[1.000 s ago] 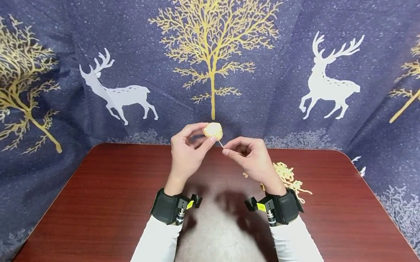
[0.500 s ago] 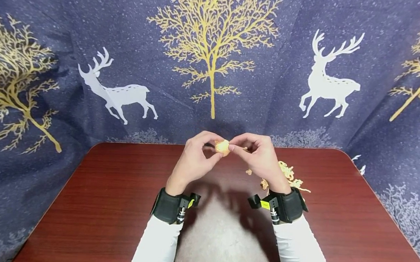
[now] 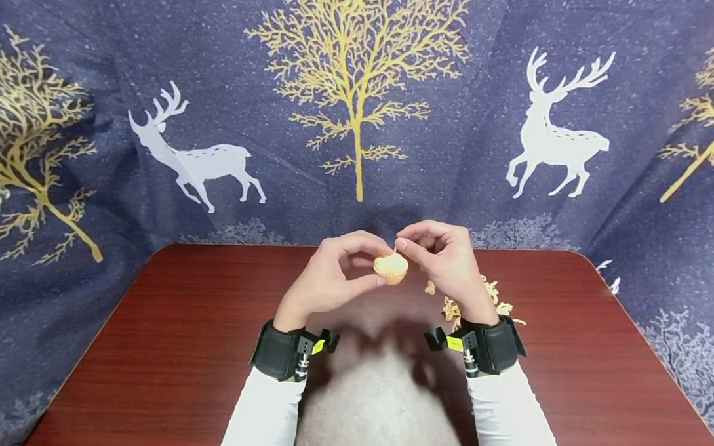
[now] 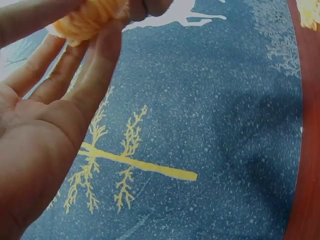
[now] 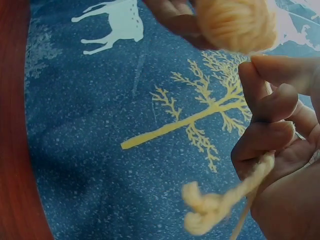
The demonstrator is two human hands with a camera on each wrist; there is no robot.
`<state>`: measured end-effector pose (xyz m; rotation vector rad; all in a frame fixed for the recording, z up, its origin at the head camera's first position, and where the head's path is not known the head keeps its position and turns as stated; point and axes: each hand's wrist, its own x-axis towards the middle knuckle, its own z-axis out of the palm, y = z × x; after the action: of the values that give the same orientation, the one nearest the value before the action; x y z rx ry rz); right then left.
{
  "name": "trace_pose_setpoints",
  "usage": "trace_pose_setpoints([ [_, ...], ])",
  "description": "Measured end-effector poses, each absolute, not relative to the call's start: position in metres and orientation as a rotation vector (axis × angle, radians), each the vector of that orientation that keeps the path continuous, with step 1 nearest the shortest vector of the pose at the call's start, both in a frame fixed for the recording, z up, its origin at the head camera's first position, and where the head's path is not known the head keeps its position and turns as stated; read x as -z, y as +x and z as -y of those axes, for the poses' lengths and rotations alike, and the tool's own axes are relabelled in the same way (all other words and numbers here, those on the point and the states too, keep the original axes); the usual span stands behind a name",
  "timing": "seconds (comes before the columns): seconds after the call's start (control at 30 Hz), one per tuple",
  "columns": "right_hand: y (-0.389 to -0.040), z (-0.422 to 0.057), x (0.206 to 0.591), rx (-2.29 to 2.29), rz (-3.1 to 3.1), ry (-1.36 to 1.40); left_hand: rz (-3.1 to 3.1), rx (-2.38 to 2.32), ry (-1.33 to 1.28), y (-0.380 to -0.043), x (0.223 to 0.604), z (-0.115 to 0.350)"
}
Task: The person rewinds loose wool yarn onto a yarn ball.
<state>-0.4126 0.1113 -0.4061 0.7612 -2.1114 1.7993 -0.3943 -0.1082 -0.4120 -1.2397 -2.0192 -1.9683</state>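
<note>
A small ball of pale yellow yarn (image 3: 391, 269) is held between the thumb and fingers of my left hand (image 3: 334, 278), above the far part of the table. Its wound strands show in the left wrist view, where the yarn ball (image 4: 90, 22) sits at the top edge. Close by on the right, my right hand (image 3: 450, 262) pinches the yarn strand just above the ball. In the right wrist view a yarn tail (image 5: 262, 170) passes through the curled lower fingers and dangles in a kinked clump (image 5: 202, 212).
Loose curly yarn (image 3: 451, 309) lies on the red-brown table (image 3: 200, 322), partly hidden behind my right wrist. A dark blue cloth (image 3: 312, 149) printed with deer and trees hangs behind the table. A camera band (image 3: 278, 351) circles each wrist.
The ball has come down and to the right with my left hand, its top tilting into view. My right hand has gone from below the ball to its upper right, still pinching the strand.
</note>
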Motion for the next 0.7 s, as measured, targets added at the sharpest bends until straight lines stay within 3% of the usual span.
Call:
trace_pose_setpoints([
  [0.37, -0.417, -0.101, 0.415, -1.893, 2.078, 0.835, 1.771, 2.145, -1.167, -0.391, 0.406, 0.105],
  [0.7, -0.411, -0.091, 0.414, -1.78, 2.217, 0.818, 1.67, 2.07, -0.793, -0.395, 0.404, 0.102],
])
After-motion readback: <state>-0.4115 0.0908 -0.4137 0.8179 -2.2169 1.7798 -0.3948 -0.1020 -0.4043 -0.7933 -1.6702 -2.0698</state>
